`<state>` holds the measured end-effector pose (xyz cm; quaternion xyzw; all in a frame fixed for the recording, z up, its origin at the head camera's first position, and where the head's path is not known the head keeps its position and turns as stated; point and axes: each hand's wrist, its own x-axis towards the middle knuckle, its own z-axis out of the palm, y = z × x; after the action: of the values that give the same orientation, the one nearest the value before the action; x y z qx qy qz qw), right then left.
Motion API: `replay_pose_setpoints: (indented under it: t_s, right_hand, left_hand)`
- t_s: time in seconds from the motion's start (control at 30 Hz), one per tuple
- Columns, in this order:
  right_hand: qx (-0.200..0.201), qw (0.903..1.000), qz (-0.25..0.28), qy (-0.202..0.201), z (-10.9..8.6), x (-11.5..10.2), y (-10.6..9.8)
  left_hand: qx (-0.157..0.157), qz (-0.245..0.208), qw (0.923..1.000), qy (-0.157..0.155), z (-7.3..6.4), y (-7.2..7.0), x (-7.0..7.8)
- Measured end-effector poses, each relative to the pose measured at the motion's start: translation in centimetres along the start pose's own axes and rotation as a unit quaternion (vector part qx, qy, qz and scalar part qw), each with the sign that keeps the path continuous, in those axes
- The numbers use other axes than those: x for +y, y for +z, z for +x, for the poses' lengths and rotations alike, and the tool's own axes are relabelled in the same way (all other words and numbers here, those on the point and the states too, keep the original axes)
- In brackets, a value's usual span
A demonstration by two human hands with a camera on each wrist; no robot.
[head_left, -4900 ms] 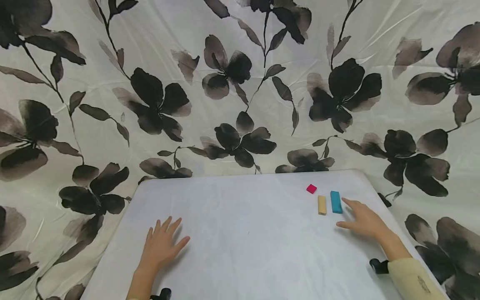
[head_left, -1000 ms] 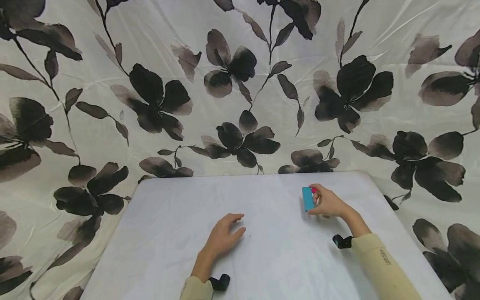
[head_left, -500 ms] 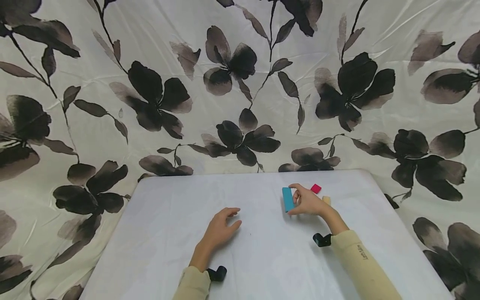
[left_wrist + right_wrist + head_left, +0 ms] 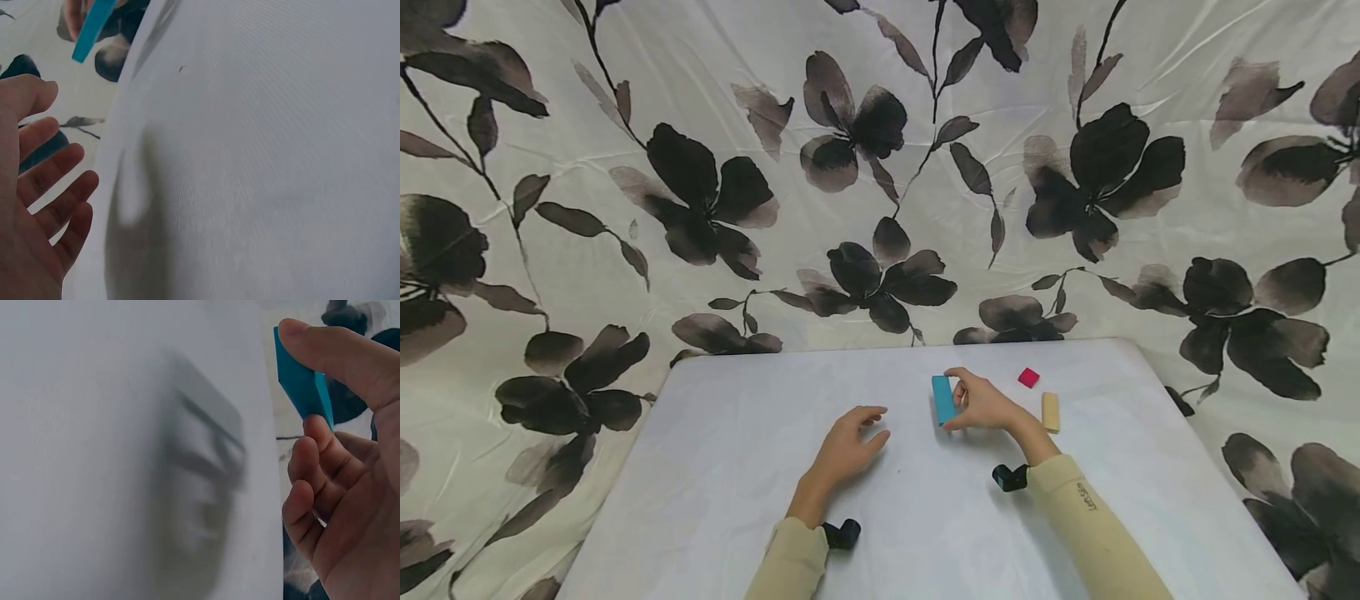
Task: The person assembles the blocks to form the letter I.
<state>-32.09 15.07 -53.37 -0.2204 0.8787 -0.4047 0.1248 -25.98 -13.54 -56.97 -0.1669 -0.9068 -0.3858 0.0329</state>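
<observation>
My right hand [image 4: 987, 403] pinches a blue rectangular block [image 4: 943, 400] by its ends between thumb and fingers. In the right wrist view the blue block [image 4: 302, 380] is held above the white surface, which carries its shadow and the hand's. To the left, my left hand [image 4: 846, 446] holds nothing, its fingers relaxed and pointing toward the blue block. The left wrist view shows that hand's loosely spread fingers [image 4: 53, 162], with one end of the blue block [image 4: 92, 31] beyond them.
A small red block [image 4: 1028, 377] and a pale yellow rectangular block [image 4: 1050, 412] lie on the white tabletop [image 4: 737, 467], right of the right hand. Behind the table hangs a floral cloth [image 4: 850, 208]. A black wrist camera [image 4: 842, 534] sits at the left wrist.
My right hand has picked up the blue block from beside the yellow one and carried it left past the red block. The left hand moved inward earlier and has barely shifted in the last second.
</observation>
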Motion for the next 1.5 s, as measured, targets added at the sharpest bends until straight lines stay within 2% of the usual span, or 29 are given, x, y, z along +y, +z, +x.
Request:
replay_pose_setpoints:
  t_s: [0.23, 0.47, 0.57, 0.7, 0.97, 1.13, 1.27, 1.5]
  right_hand:
    - [-0.006, 0.9999, 0.001, 0.011, 1.2, -1.0, 1.3]
    - [-0.004, 0.9999, 0.006, 0.009, 2.3, -1.6, 2.3]
    - [-0.011, 0.9999, 0.008, 0.002, 2.9, -1.7, 2.8]
    - [-0.015, 0.9999, 0.009, -0.002, 3.7, -2.0, 3.5]
    - [-0.023, 0.9996, 0.003, -0.017, 4.9, -2.6, 4.7]
    - [-0.027, 0.9996, -0.006, -0.010, 5.4, -3.1, 5.4]
    - [-0.037, 0.9993, -0.010, -0.005, 5.9, -3.8, 6.1]
    - [-0.039, 0.9992, -0.007, 0.006, 6.6, -4.6, 7.1]
  left_hand:
    - [-0.018, -0.007, 0.9996, -0.020, 0.7, 0.8, 0.1]
    - [-0.010, -0.015, 0.9991, -0.039, 1.5, 1.2, 0.1]
    - [0.007, -0.021, 0.9986, -0.049, 1.9, 1.2, 0.1]
    - [0.029, -0.024, 0.9977, -0.055, 2.4, 1.0, 0.0]
    - [0.047, -0.020, 0.9971, -0.056, 2.6, 0.2, -1.1]
    - [0.043, -0.025, 0.9972, -0.057, 2.6, 0.0, -2.0]
    - [0.036, -0.043, 0.9966, -0.061, 2.6, -0.3, -2.3]
    - [0.055, -0.094, 0.9911, -0.076, 2.7, -0.9, -3.0]
